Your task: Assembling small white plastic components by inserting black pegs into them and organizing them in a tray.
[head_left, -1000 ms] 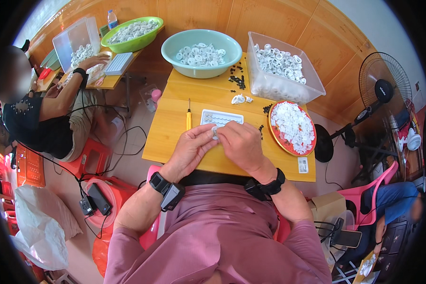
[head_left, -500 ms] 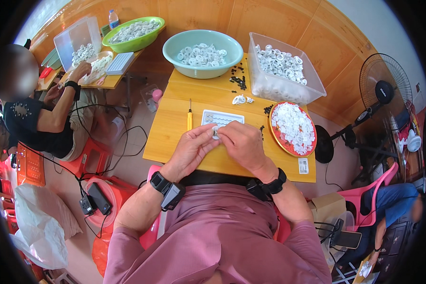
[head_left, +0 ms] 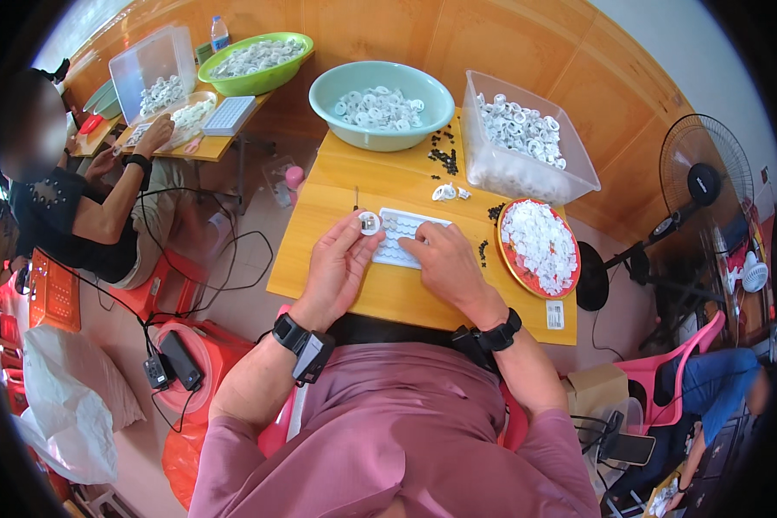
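My left hand pinches a small round white plastic part with a dark spot in its middle, held up over the table. Just right of it lies a shallow white tray with rows of small wavy slots. My right hand reaches over the tray, its thumb and fingers closed together at the slots; anything between the fingertips is too small to make out. Behind my left hand shows the thin shaft of a screwdriver, its handle hidden.
A pale green basin and a clear bin of white parts stand at the back. Right lies a red plate of white pieces; small black pieces are scattered about. A fan stands right; a co-worker sits left.
My hands, together on the part before, have separated. The left has lifted the round part up and left; the right has moved onto the tray, which is now tilted and shifted slightly right.
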A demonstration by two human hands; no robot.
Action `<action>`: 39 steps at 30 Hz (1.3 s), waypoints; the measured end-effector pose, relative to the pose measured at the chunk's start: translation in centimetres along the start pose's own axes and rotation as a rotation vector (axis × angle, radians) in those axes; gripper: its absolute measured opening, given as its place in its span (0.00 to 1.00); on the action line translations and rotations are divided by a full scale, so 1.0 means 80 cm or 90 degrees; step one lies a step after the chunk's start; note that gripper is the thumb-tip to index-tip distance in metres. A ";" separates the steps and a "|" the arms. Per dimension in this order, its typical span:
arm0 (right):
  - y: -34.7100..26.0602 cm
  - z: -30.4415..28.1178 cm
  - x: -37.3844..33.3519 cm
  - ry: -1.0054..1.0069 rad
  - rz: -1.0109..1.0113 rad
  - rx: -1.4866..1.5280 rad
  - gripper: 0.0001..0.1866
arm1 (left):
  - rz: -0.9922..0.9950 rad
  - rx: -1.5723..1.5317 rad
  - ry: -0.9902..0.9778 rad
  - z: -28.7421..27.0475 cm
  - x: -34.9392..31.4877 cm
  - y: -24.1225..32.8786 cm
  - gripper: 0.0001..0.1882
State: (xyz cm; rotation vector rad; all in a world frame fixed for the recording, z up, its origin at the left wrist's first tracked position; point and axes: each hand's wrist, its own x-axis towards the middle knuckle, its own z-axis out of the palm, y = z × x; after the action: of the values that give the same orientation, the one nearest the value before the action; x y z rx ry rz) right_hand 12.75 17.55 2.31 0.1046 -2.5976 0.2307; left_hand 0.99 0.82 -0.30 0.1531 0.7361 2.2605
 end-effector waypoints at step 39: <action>-0.027 -0.020 0.012 0.216 -0.085 0.008 0.06 | -0.154 0.051 -0.110 0.012 -0.015 -0.015 0.17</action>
State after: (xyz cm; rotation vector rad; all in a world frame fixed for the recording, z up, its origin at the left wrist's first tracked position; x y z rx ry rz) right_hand 13.00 15.66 4.43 0.2219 -2.2427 0.1976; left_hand 2.95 1.13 -0.03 0.2794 0.7118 1.9630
